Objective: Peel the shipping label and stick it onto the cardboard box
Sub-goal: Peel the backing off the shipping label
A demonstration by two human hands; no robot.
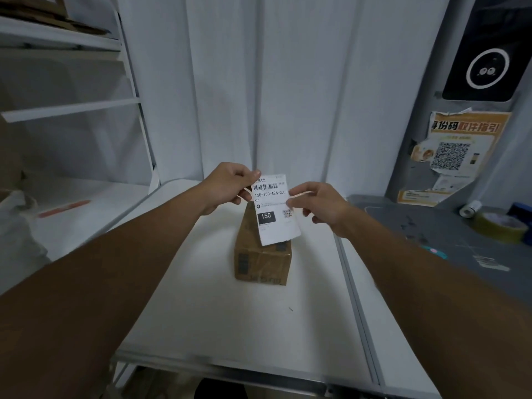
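A white shipping label [273, 210] with a barcode, the number 150-150-A26-050 and a black "150" block hangs upright in the air above the box. My left hand [229, 187] pinches its upper left corner. My right hand [318, 204] pinches its right edge about halfway down. Below and behind the label, a small brown cardboard box [263, 259] rests on the white table [230, 312]; the label hides part of the box's top.
White shelves [72, 110] stand at the left. A grey mat [449, 234] at the right carries a roll of brown tape [499, 226] and a small white roll [469, 208]. Posters [457, 156] hang on the right wall. White panels close off the back.
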